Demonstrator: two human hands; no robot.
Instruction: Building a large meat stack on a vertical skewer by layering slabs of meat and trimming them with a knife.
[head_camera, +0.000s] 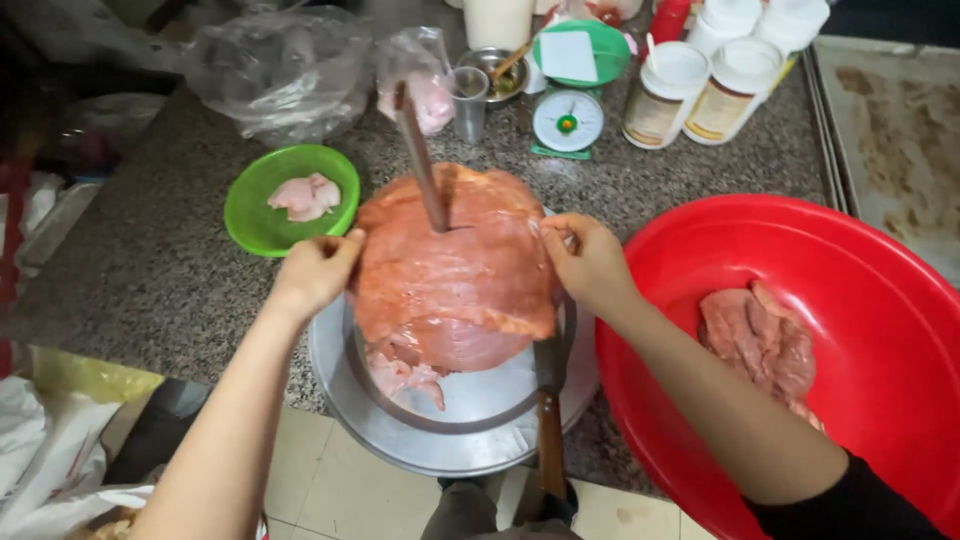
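Granite counter (150, 270): meat slab (455, 270) impaled on skewer (420, 160); left hand (312, 272), right hand (590, 262) pinching edges closed, spreading flat for threading.

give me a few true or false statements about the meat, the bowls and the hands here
1. Both hands, the left hand and the right hand, grip the edges of the large slab of meat. True.
2. The slab of meat is pierced by an upright skewer. True.
3. The green bowl is empty. False: it holds pale pieces of meat.
4. The red basin lies to the left of the metal tray. False: it is on the right, with meat inside.
5. A small scale stands on the counter behind the slab. True.
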